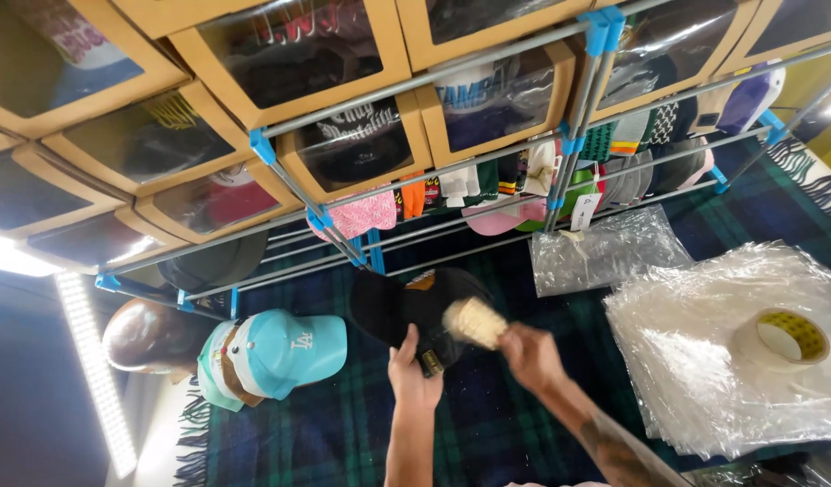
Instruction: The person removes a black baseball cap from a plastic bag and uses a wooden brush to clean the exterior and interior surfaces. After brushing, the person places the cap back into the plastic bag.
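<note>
The left hand (413, 374) grips the rear edge of a black fabric cap (415, 311) lying on the dark green and blue plaid blanket (487, 424). Beside it, the right hand (531, 356) is clenched on a pale bristle brush (475, 322), bristles touching the cap's crown, so brushing looks under way, not finished. Left of the grip sits a light blue cap (284, 352); right, clear plastic bags (704, 352) under a tape roll (785, 338), apparently unused. Beyond stand windowed cardboard boxes (289, 54) of hats
</note>
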